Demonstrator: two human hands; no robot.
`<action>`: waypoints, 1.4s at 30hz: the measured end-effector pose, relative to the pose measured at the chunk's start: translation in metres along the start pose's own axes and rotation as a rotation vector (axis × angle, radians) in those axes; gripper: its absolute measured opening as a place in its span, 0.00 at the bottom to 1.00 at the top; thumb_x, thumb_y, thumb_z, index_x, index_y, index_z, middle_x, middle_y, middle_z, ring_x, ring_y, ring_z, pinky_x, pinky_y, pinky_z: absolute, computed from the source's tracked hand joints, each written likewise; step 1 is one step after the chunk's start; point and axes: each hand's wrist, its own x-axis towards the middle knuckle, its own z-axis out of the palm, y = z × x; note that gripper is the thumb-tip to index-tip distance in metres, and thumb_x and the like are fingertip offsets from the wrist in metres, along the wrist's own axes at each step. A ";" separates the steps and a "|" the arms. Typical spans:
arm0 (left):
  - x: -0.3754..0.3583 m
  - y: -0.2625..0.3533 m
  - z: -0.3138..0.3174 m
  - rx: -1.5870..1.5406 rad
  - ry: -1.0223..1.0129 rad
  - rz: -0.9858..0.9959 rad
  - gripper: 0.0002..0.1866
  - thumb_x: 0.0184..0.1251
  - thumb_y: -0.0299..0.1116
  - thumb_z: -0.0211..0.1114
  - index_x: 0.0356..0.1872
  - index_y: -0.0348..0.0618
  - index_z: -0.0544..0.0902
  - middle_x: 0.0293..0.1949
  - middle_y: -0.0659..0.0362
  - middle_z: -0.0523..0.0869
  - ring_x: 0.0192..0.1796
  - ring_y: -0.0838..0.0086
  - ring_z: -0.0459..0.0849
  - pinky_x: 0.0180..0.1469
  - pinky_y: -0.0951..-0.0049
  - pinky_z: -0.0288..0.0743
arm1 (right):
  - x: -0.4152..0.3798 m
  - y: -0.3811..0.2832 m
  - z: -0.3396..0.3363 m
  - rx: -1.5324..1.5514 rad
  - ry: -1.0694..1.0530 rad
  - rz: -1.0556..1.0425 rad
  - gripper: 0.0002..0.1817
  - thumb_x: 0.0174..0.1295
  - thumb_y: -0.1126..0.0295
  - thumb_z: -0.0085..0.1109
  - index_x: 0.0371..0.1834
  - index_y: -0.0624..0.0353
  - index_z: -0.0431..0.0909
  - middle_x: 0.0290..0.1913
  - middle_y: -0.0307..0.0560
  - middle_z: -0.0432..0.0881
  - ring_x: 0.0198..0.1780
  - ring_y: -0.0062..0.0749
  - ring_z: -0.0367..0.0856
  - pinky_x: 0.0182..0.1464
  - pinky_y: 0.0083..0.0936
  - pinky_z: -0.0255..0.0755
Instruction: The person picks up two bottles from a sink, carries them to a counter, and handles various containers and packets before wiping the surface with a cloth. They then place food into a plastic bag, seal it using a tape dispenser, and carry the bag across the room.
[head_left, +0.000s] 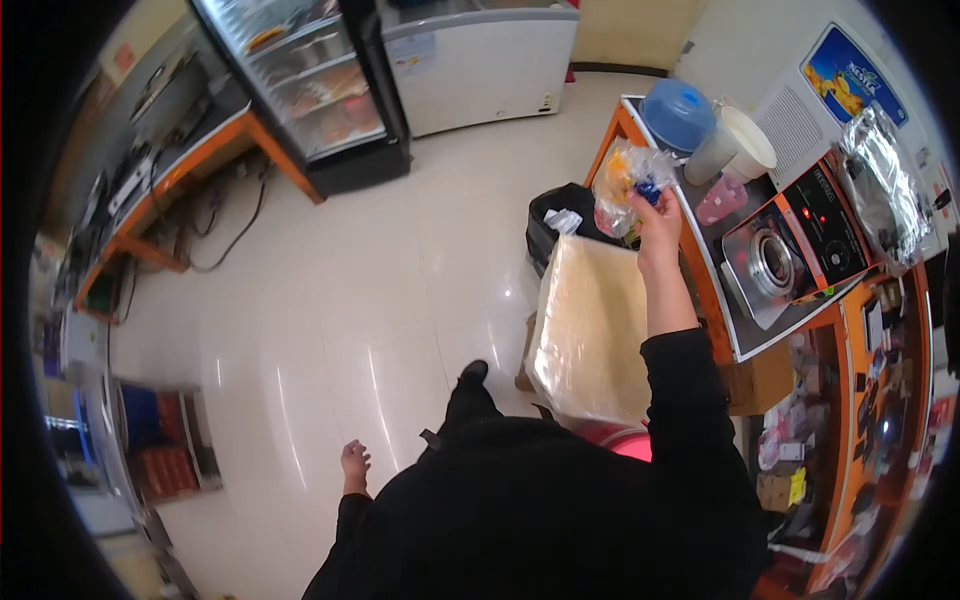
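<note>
My right hand (pixel 660 228) is closed on a crumpled clear plastic bag (pixel 622 182) with orange and blue parts. It holds the bag up beside the counter (pixel 735 290), above a black-lined trash bin (pixel 541 215) with white paper in it. What is inside the bag I cannot make out. Down at my side hangs my left hand (pixel 355 462), holding nothing, its fingers loosely bent and apart. Below my right forearm stands a plastic-wrapped cream-coloured box (pixel 590 325).
On the counter are a blue lidded container (pixel 678 115), a pink cup (pixel 722 200) and an orange-and-black machine with red lights (pixel 822 225). A glass-door fridge (pixel 325 90) and a white chest freezer (pixel 480 75) stand ahead. Cables (pixel 240 235) trail on the left floor.
</note>
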 end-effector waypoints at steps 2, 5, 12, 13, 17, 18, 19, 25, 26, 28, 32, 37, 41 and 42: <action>0.031 0.071 0.019 0.169 -0.163 -0.045 0.18 0.68 0.40 0.59 0.55 0.45 0.77 0.38 0.58 0.84 0.30 0.71 0.83 0.27 0.70 0.76 | 0.044 0.034 0.012 -0.050 0.065 -0.013 0.25 0.53 0.73 0.72 0.56 0.57 0.74 0.46 0.36 0.81 0.44 0.20 0.78 0.46 0.22 0.70; 0.080 0.134 0.047 0.482 -0.388 0.007 0.17 0.67 0.41 0.61 0.52 0.43 0.80 0.36 0.57 0.86 0.30 0.70 0.85 0.31 0.69 0.78 | 0.107 0.097 0.021 -0.144 0.125 0.091 0.34 0.50 0.74 0.73 0.61 0.62 0.69 0.51 0.44 0.81 0.51 0.28 0.80 0.54 0.25 0.71; 0.187 0.256 0.108 0.531 -0.440 0.282 0.17 0.67 0.39 0.61 0.51 0.40 0.82 0.33 0.57 0.85 0.28 0.73 0.83 0.28 0.74 0.76 | 0.100 0.121 0.016 -0.514 0.300 -0.047 0.39 0.51 0.70 0.75 0.68 0.60 0.67 0.60 0.58 0.76 0.58 0.37 0.78 0.57 0.29 0.73; 0.187 0.267 0.114 0.538 -0.423 0.283 0.16 0.68 0.39 0.61 0.51 0.40 0.81 0.33 0.58 0.85 0.29 0.73 0.82 0.27 0.75 0.75 | 0.081 0.112 0.010 -0.440 0.212 -0.022 0.32 0.54 0.71 0.71 0.64 0.61 0.72 0.55 0.55 0.80 0.55 0.34 0.79 0.56 0.28 0.74; 0.210 0.294 0.149 0.617 -0.499 0.276 0.14 0.69 0.37 0.57 0.49 0.41 0.82 0.34 0.58 0.83 0.31 0.73 0.82 0.26 0.73 0.74 | -0.042 0.062 -0.027 -0.594 0.200 -0.145 0.09 0.63 0.71 0.63 0.44 0.61 0.84 0.39 0.43 0.86 0.46 0.28 0.83 0.52 0.26 0.75; 0.221 0.296 0.160 0.669 -0.563 0.313 0.13 0.68 0.39 0.58 0.45 0.41 0.81 0.33 0.58 0.83 0.32 0.70 0.82 0.29 0.70 0.74 | -0.078 0.056 -0.040 -0.626 0.276 -0.131 0.07 0.64 0.70 0.63 0.40 0.60 0.85 0.37 0.42 0.87 0.44 0.28 0.83 0.50 0.25 0.75; 0.231 0.289 0.172 0.794 -0.678 0.389 0.14 0.66 0.41 0.59 0.41 0.41 0.81 0.32 0.58 0.83 0.32 0.68 0.82 0.32 0.66 0.75 | -0.114 0.056 -0.059 -0.657 0.311 -0.127 0.07 0.65 0.70 0.62 0.43 0.58 0.85 0.39 0.41 0.87 0.43 0.25 0.83 0.48 0.24 0.75; 0.185 0.288 0.286 1.648 -1.172 0.771 0.17 0.64 0.46 0.60 0.34 0.40 0.79 0.30 0.55 0.83 0.34 0.59 0.82 0.41 0.56 0.76 | -0.334 0.051 -0.143 -0.643 0.681 0.031 0.15 0.67 0.76 0.52 0.55 0.54 0.80 0.41 0.52 0.86 0.43 0.39 0.86 0.47 0.32 0.78; 0.166 0.281 0.302 1.668 -1.155 0.654 0.17 0.64 0.46 0.60 0.35 0.39 0.79 0.30 0.54 0.83 0.34 0.59 0.82 0.41 0.56 0.76 | -0.374 0.052 -0.148 -0.681 0.713 0.034 0.15 0.68 0.75 0.52 0.56 0.54 0.79 0.41 0.52 0.86 0.43 0.41 0.86 0.47 0.33 0.78; 0.128 0.260 0.327 1.751 -1.176 0.596 0.17 0.66 0.45 0.59 0.37 0.39 0.79 0.31 0.53 0.83 0.35 0.59 0.82 0.42 0.56 0.76 | -0.453 0.055 -0.154 -0.769 0.761 0.030 0.17 0.68 0.74 0.52 0.59 0.52 0.77 0.42 0.52 0.86 0.43 0.45 0.86 0.47 0.35 0.78; 0.038 0.186 0.358 1.946 -1.344 0.797 0.16 0.68 0.44 0.57 0.42 0.39 0.79 0.32 0.51 0.83 0.36 0.58 0.82 0.44 0.56 0.76 | -0.612 0.053 -0.168 -0.726 0.787 0.411 0.12 0.66 0.67 0.58 0.51 0.51 0.82 0.45 0.49 0.86 0.45 0.48 0.85 0.46 0.36 0.78; -0.063 0.042 0.360 2.072 -1.803 1.397 0.17 0.71 0.42 0.54 0.48 0.38 0.78 0.34 0.48 0.83 0.38 0.57 0.82 0.46 0.56 0.77 | -0.796 0.069 -0.190 -0.971 1.052 0.273 0.06 0.61 0.67 0.65 0.39 0.52 0.86 0.42 0.48 0.86 0.44 0.43 0.83 0.46 0.35 0.78; -0.158 -0.057 0.362 1.966 -2.004 1.542 0.18 0.73 0.40 0.52 0.53 0.37 0.78 0.36 0.46 0.83 0.39 0.57 0.82 0.48 0.56 0.77 | -0.888 0.052 -0.190 -0.873 1.335 0.315 0.04 0.61 0.70 0.65 0.37 0.56 0.86 0.36 0.46 0.86 0.40 0.39 0.84 0.44 0.32 0.78; -0.180 -0.080 0.368 1.921 -2.041 1.558 0.19 0.73 0.40 0.51 0.54 0.37 0.78 0.36 0.45 0.83 0.40 0.57 0.82 0.48 0.57 0.77 | -0.902 0.043 -0.190 -0.696 1.398 0.363 0.05 0.63 0.71 0.63 0.38 0.57 0.86 0.35 0.45 0.86 0.39 0.37 0.84 0.44 0.30 0.78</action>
